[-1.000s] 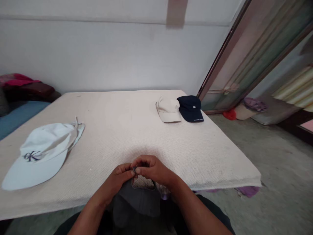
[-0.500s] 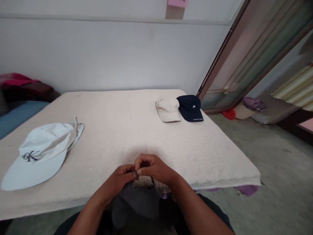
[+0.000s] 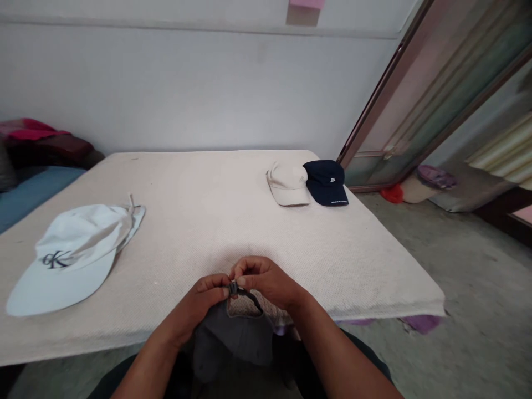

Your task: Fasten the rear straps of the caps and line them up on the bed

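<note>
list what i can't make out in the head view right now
All in the head view:
Buckle on the dark gray cap: partly hidden by the left hand and right hand.
Brim lettering on the navy cap: too small to read.
Pink paper: cut off by the top edge.
Blue cloth: cut off by the left edge.

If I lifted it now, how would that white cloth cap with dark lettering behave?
The white cloth cap may sag at its creased crown. Its smooth brim should stay stiffer. Lying low and broad, it seems unlikely to roll.

"cK" point(image 3: 57, 260) stands on the pale cap point(image 3: 89, 224), while the navy cap's point(image 3: 322, 174) small lettering point(image 3: 339, 202) is unreadable.
</note>
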Tool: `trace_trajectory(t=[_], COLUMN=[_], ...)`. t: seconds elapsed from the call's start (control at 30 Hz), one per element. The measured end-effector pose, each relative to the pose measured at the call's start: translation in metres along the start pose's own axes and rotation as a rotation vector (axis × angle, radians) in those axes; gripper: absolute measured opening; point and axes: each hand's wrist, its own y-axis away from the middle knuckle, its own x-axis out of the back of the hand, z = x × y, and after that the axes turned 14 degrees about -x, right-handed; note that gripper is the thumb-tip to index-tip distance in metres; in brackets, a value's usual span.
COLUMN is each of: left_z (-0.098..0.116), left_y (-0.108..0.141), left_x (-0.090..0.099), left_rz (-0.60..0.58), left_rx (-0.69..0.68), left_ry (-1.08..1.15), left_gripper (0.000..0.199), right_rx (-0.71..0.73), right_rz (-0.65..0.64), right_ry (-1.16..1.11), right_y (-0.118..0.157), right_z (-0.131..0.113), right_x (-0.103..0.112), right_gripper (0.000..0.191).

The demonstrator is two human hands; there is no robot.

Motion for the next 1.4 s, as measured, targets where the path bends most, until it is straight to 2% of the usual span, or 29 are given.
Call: trace_trajectory(t=[0.2,0.4,0.6,0.97,1.23,1.4], left_z=[-0.0017,-0.0026,-0.0077,-0.0062,-0.0058,-0.0055], left_y=[0.0012,-0.0002,-0.0037,-0.0038,-0.0014,-0.0009], left_x=[0.0023,0.0009,-0.0001,-0.0028,-0.0008,0.0016], left_rz=[-0.026,-0.029,-0.057,-0.016,0.035,0.020], left_rx=[-0.003,0.025,-0.015,0.004,0.025,0.019], left_ry=[-0.016,-0.019,-0.067,-0.106,0.018,0.042], left_gripper=[0.008,0.010,0.012,0.015,0.015,0.015], right_rx=[-0.044,-0.132,-0.139,-0.156,-0.159,-0.155], right_rz=[-0.006,0.060,0.100,0.058,-0.031,-0.019], right_ry=[0.070,0.234,0.300,0.245,0.095,0.037], right_y=[0.0003,0.0017,0.0030,0.0058,0.0048,0.0032], right_z=[-0.0010,-0.0043,-0.0044,-0.0046,-0.0023,-0.0003], right_x=[0.0019,0.0038,0.0042,0.0077,0.0085,0.0057], right_gripper=[0.004,0.005,0.005,0.008,0.012,0.013])
